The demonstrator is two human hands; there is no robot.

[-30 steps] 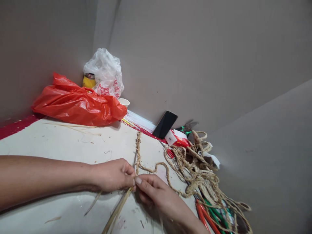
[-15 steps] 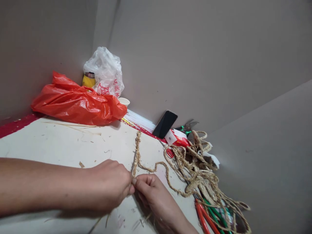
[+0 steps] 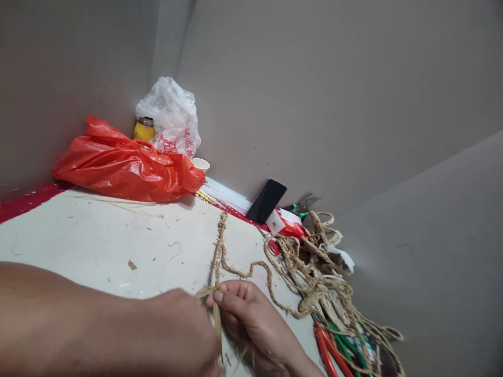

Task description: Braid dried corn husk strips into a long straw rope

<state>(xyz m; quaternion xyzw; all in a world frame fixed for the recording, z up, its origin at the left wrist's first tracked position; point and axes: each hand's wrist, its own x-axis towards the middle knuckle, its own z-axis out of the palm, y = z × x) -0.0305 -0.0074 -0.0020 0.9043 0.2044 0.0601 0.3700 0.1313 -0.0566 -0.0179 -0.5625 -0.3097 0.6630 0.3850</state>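
Observation:
A thin braided straw rope (image 3: 218,251) stands up the tabletop from my hands, its frayed end farthest away. My right hand (image 3: 249,311) is closed, pinching the near end of this braid between thumb and forefinger. Below the pinch hangs a flat pale straw strand (image 3: 217,317), and another strand (image 3: 202,292) sticks out leftward. My left hand (image 3: 183,324) is lower and to the left, back turned up and blurred. It is curled beside the hanging strand and appears to grip it, though its fingertips are mostly hidden.
On the right, a tangled heap of rope (image 3: 318,277) lies over red-handled pliers (image 3: 326,348). Behind are a phone (image 3: 267,200), green-handled cutters (image 3: 301,207) and a red box (image 3: 288,225). A red plastic bag (image 3: 129,167), yellow jar (image 3: 144,129) and paper cup (image 3: 200,164) stand at the back left.
My left hand has moved away from my right fingertips, down and toward me. Straw strands now show between the hands. My right hand still pinches at nearly the same spot.

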